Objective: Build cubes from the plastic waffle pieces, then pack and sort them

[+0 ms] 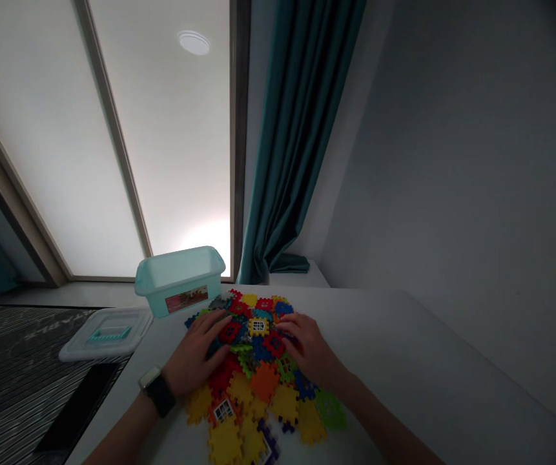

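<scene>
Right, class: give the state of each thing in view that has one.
Pale turquoise plastic tub: upright, uncovered.
Translucent white plastic lid with turquoise handle: off the tub, lying flat.
Multicoloured notched plastic tiles: heaped on the white table.
Left hand: on the heap, fingers spread.
Right hand: on the heap, fingers bent.
Watch with black strap: on left wrist.
Black rectangular slab: lying flat.
Teal fabric curtain: gathered, in folds.

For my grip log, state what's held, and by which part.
The left hand and right hand are on heaped, multicoloured, toothed plastic pieces; whether either grips one cannot be told.
</scene>
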`<action>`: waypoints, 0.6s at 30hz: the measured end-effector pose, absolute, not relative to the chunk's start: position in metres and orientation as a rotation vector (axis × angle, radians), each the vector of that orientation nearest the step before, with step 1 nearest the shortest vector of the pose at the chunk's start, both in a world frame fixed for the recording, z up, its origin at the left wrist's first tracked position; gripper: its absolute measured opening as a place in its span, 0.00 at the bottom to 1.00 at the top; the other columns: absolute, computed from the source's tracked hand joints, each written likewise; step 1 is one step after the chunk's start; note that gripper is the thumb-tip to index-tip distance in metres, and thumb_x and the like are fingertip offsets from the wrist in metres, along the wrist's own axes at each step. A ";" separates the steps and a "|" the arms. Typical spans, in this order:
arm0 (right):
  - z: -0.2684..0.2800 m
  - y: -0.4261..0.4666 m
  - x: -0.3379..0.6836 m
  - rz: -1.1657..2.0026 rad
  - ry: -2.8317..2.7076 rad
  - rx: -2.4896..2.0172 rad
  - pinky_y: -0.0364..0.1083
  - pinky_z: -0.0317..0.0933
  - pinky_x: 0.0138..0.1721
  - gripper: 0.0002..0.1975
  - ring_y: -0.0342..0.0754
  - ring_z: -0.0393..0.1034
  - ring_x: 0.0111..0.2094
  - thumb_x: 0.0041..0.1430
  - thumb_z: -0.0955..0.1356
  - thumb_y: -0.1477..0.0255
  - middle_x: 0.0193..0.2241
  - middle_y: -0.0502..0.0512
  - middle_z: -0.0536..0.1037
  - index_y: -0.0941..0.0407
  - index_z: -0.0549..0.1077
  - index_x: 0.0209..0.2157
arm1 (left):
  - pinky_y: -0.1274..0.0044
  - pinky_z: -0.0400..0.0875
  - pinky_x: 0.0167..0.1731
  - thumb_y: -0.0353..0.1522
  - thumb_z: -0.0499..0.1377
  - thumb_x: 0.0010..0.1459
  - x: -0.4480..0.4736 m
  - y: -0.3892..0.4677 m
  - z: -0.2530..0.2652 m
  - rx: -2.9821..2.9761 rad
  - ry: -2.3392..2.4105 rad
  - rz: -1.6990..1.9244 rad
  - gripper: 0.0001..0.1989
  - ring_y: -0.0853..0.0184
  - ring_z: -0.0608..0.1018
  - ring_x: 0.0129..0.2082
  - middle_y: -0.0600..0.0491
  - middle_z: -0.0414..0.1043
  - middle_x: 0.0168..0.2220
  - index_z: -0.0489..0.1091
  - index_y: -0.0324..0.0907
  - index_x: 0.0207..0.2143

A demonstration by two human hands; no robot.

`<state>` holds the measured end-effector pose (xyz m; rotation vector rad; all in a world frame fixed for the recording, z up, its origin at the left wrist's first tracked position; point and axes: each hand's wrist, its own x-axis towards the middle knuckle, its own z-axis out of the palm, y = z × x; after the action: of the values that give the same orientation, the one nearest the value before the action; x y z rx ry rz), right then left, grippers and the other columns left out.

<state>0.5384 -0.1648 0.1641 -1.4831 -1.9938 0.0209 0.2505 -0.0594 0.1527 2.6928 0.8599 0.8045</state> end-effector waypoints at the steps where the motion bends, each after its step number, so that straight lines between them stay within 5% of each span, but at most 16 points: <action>1: 0.159 -0.179 0.537 -0.033 -1.997 -1.475 0.60 0.60 0.58 0.14 0.57 0.67 0.55 0.63 0.64 0.72 0.51 0.60 0.75 0.51 0.72 0.49 | 0.55 0.60 0.63 0.40 0.56 0.64 0.258 -0.071 0.157 2.739 0.780 0.758 0.26 0.51 0.64 0.63 0.48 0.60 0.65 0.62 0.50 0.63; 5: 0.138 -0.232 0.530 -0.140 -2.098 -1.462 0.64 0.50 0.65 0.21 0.58 0.63 0.60 0.60 0.66 0.74 0.56 0.58 0.72 0.48 0.69 0.55 | 0.53 0.58 0.63 0.42 0.63 0.56 0.275 -0.111 0.161 2.852 0.486 0.582 0.36 0.49 0.63 0.64 0.49 0.58 0.67 0.57 0.53 0.66; 9: 0.121 -0.258 0.524 -0.109 -2.142 -1.545 0.71 0.40 0.66 0.30 0.65 0.54 0.65 0.59 0.69 0.64 0.63 0.59 0.64 0.46 0.64 0.63 | 0.50 0.53 0.64 0.45 0.65 0.53 0.268 -0.123 0.149 2.894 0.372 0.462 0.42 0.48 0.64 0.63 0.48 0.57 0.67 0.53 0.54 0.67; 12: 0.116 -0.258 0.516 -0.079 -2.182 -1.543 0.73 0.40 0.65 0.34 0.67 0.53 0.66 0.58 0.70 0.60 0.64 0.61 0.63 0.46 0.61 0.65 | 0.49 0.49 0.65 0.43 0.64 0.53 0.261 -0.124 0.142 2.902 0.419 0.461 0.41 0.48 0.63 0.64 0.49 0.57 0.67 0.53 0.55 0.67; 18: 0.111 -0.249 0.496 -0.138 -2.168 -1.535 0.71 0.45 0.65 0.31 0.63 0.59 0.62 0.57 0.68 0.70 0.60 0.62 0.68 0.49 0.61 0.63 | 0.54 0.52 0.65 0.38 0.59 0.57 0.256 -0.128 0.144 2.901 0.518 0.621 0.32 0.52 0.65 0.62 0.49 0.63 0.63 0.58 0.52 0.64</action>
<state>0.4957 -0.2488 0.1110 -1.5348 -2.1681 -0.1376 0.2559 -0.1278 0.1442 2.9006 0.5182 0.6208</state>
